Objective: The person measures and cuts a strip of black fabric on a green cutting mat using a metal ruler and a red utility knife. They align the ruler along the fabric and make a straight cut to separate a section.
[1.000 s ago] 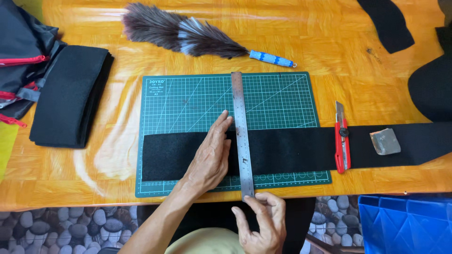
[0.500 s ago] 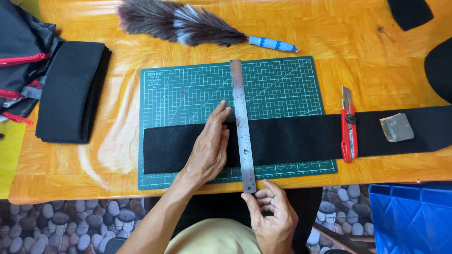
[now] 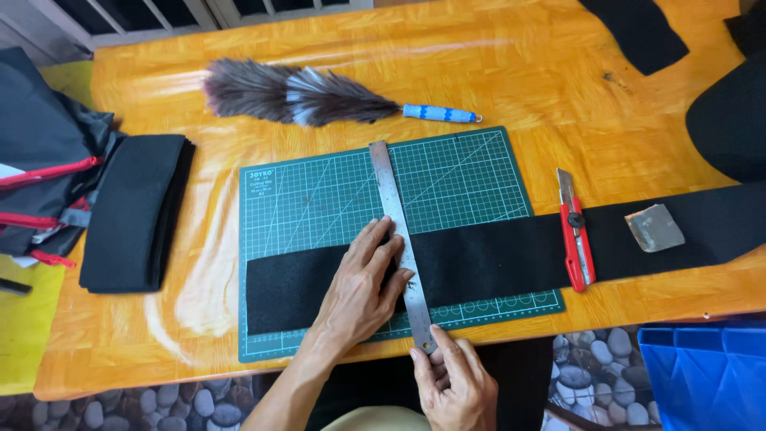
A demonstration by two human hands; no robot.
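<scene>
Left hand (image 3: 361, 281) lies flat, fingers spread, on the black felt strip (image 3: 487, 257) against the steel ruler (image 3: 401, 239); right hand (image 3: 453, 381) pinches the ruler's near end. Red utility knife (image 3: 576, 236) and grey chalk (image 3: 654, 227) sit on the strip to the right; feather duster (image 3: 299, 96) lies beyond the green cutting mat (image 3: 319, 199).

A brushed steel ruler (image 3: 396, 231) lies across matt black felt (image 3: 479, 259) on a green rubbery cutting mat (image 3: 319, 191), atop a glossy, varnished orange wooden desk (image 3: 542, 88).
</scene>
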